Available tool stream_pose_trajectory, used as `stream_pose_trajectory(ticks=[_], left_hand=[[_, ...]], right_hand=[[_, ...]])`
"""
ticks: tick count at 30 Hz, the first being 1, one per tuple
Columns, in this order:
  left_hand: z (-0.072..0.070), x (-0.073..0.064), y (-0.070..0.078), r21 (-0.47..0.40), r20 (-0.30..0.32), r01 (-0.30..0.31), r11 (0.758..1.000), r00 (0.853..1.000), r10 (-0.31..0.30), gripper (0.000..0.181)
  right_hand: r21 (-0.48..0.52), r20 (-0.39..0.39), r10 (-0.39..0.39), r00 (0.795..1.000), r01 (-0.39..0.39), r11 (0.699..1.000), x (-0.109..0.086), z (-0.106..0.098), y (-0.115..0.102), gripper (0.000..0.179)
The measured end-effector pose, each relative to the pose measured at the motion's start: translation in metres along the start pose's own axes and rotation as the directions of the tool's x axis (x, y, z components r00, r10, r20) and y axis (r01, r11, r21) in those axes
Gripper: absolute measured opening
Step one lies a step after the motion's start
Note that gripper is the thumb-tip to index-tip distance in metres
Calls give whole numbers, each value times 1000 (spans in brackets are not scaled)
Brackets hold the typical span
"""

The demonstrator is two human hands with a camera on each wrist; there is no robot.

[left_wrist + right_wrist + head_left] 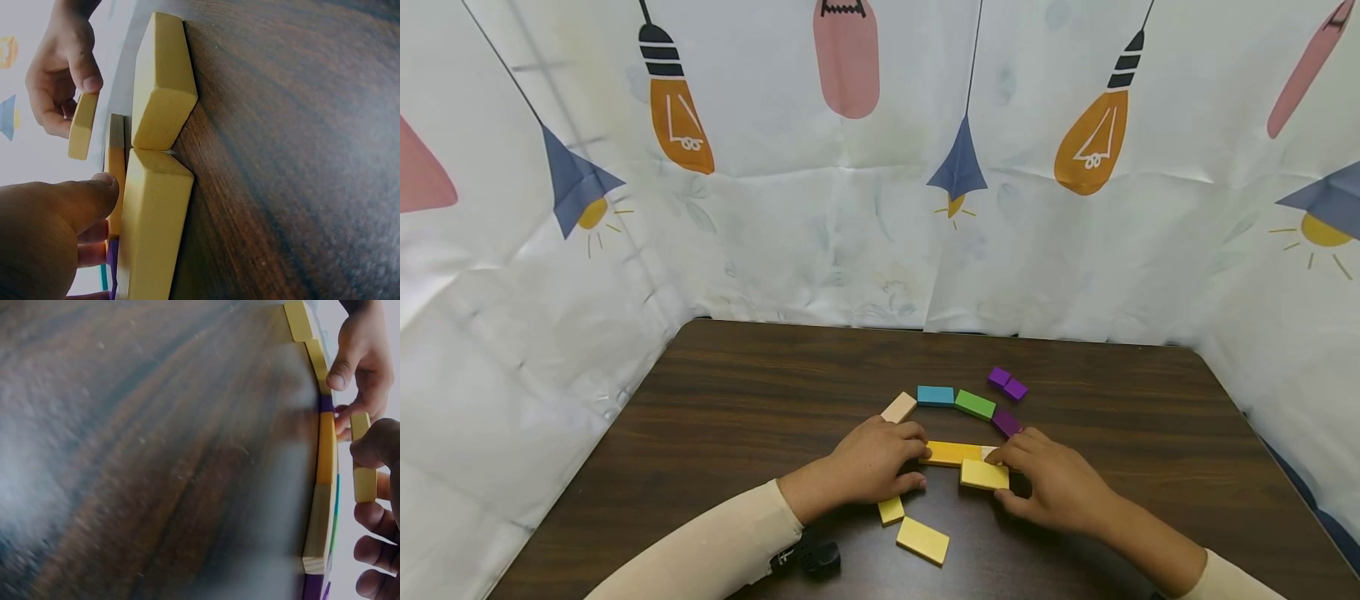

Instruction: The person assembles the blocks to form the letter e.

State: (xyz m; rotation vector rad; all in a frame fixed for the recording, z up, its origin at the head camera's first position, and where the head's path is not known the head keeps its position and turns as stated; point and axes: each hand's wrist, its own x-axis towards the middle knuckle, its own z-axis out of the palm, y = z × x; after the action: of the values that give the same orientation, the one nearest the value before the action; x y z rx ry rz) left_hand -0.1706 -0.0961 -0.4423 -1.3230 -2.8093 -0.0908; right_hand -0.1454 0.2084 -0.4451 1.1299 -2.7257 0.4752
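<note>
My right hand (1052, 479) pinches a yellow block (985, 475) between thumb and fingers. In the right wrist view this block (362, 456) is raised beside the row of blocks. Below it in the head view lie an orange block (951, 453) and a pale wood block (989, 452), end to end. My left hand (876, 458) is over the left side of the arrangement, fingertips right at the orange block's left end, thumb apart from the fingers. Under that hand a purple block (325, 404) shows in the right wrist view, mostly hidden from the head view.
A tan block (898, 407), a blue block (936, 397), a green block (975, 405) and a purple block (1006, 422) curve along the far side. Beyond are two small purple blocks (1015, 389). Nearer lie two yellow blocks (922, 540) on the dark wooden table (760, 383).
</note>
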Motion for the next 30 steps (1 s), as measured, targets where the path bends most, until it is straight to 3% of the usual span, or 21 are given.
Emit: stream_pose_trajectory(ticks=[30], left_hand=[[2,-1,-1,1,-13,-3,1000,1000,3,35]], right_hand=[[108,87,-53,995,44,993,-15,6,-11,33]])
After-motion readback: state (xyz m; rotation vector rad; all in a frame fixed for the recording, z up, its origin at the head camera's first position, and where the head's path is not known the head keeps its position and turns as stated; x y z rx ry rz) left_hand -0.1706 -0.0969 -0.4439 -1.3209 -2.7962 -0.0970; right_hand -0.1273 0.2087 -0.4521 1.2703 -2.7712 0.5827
